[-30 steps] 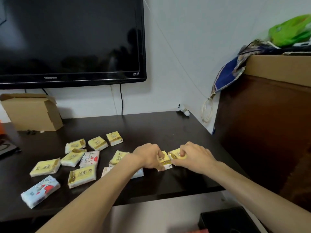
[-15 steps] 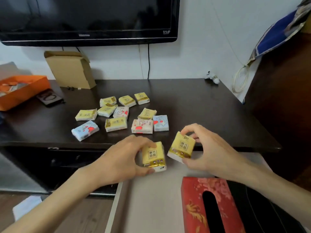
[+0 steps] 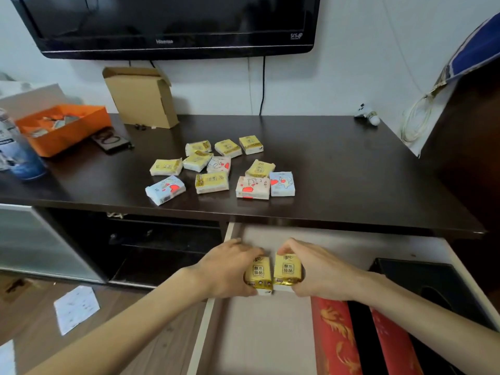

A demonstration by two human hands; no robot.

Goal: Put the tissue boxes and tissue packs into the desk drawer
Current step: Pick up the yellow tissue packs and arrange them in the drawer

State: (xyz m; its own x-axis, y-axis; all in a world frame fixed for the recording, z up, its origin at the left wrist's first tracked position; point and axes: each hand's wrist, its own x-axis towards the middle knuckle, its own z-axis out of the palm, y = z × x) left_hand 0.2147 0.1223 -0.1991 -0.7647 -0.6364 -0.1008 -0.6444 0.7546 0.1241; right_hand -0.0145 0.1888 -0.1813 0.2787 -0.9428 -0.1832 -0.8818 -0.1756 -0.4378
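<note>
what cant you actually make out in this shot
- Head view: whether the two yellow packs already rest on the drawer floor; the left hand and right hand cover their undersides.
- Red tissue box: cut off by the bottom edge.
- Orange tray contents: too blurred.

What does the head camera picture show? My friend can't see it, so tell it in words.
Two hands, left hand and right hand, each lower a yellow tissue pack into an open desk drawer, beside a red tissue box. More tissue packs lie on the dark desk under a television.
</note>
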